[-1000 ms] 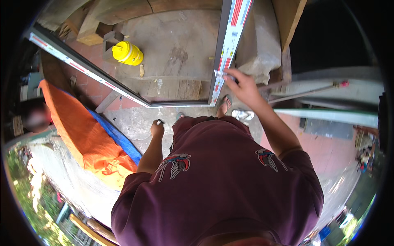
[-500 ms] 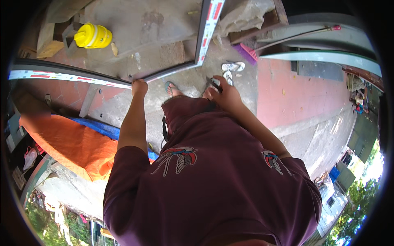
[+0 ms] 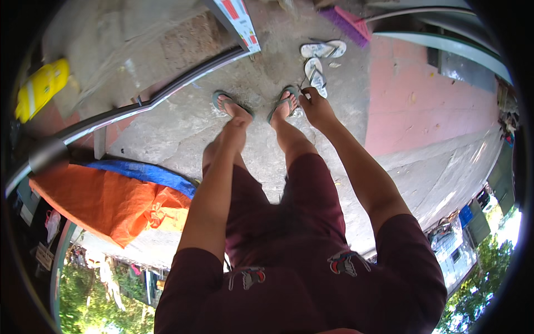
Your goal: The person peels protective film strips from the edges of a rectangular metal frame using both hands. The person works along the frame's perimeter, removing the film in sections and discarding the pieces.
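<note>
- Pencil-like dark tool [image 3: 303, 88], too small to identify surely, sticks out above the right hand [image 3: 317, 107], whose fingers pinch closed around it.
- Left hand [image 3: 236, 129] hangs low beside the left leg; its grip cannot be told.
- White sandals [image 3: 318, 62] lie just beyond the right hand on concrete floor [image 3: 183, 125].
- Metal frame bar [image 3: 167, 94] runs well left of both hands.

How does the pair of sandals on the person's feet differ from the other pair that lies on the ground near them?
The worn sandals are greenish-grey; the loose sandals are white with dark straps. The worn sandals have feet in them; the loose sandals are empty. The worn sandals stand side by side, pointing the same way; the loose sandals lie at an angle to each other. Both pairs are flip-flops on the bare concrete ground.
</note>
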Motion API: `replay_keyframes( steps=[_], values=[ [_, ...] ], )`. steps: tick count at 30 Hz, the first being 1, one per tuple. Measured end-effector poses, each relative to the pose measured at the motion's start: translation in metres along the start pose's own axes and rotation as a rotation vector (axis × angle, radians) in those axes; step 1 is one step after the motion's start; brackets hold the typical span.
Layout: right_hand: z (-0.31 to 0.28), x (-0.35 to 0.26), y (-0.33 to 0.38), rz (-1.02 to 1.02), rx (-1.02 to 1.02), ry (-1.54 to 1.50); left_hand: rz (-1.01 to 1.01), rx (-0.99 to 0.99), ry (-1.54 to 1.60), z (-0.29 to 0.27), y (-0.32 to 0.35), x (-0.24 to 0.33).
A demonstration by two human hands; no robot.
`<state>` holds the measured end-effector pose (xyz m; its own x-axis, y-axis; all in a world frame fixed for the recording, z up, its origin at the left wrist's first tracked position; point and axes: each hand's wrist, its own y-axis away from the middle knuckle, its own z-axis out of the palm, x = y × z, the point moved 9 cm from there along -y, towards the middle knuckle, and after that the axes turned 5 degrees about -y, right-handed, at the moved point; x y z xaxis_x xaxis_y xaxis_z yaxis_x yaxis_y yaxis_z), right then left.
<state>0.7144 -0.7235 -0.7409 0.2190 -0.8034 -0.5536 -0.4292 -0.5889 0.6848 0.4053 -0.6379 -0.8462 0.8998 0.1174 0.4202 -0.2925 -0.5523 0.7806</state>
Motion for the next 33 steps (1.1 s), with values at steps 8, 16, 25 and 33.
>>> replay_keyframes(
  steps=[8, 16, 25, 33],
  values=[
    [0.087, 0.118, -0.119, 0.184, 0.06, -0.643, 0.077, -0.247, 0.235, 0.195, -0.22, -0.047],
    [0.053, 0.137, -0.191, 0.137, 0.041, -0.84, -0.253, -0.13, 1.379, 0.199, -0.382, 0.012],
    [-0.048, 0.107, -0.223, -0.217, 0.378, -0.663, -0.291, -0.137, 1.695, 0.211, -0.391, 0.028],
    [-0.079, 0.107, -0.198, -0.405, 0.546, -0.575, -0.262, -0.172, 1.758, 0.213, -0.408, 0.015]
  ],
)
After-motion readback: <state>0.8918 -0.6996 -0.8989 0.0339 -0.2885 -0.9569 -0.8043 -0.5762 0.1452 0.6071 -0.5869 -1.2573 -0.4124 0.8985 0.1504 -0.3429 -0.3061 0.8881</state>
